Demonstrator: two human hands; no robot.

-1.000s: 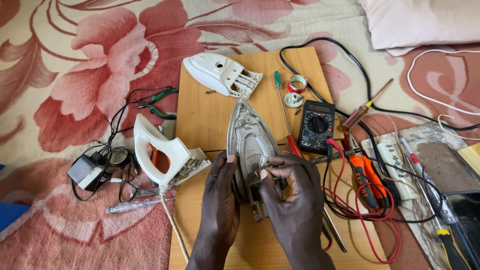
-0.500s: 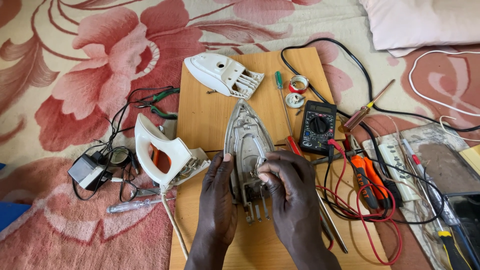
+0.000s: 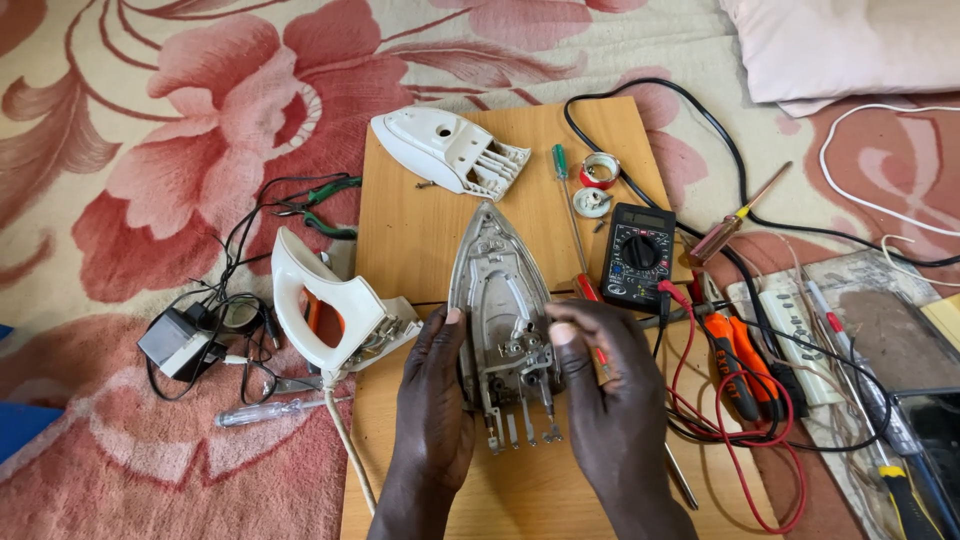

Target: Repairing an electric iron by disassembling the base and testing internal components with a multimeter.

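Both of your hands grip the bare metal iron soleplate (image 3: 500,310) on the wooden board (image 3: 410,230): left hand (image 3: 435,400) on its left edge, right hand (image 3: 600,395) on its right, whose fingers a second ago pinched at the rear terminals and now lie flat, so the probing looks finished and the plate is simply steadied. Two white shell parts lie apart, the handle housing (image 3: 325,305) beside your left hand and the top cover (image 3: 450,150) beyond the plate. One black multimeter (image 3: 638,255) sits to the right, one green-handled screwdriver (image 3: 565,195) farther off.
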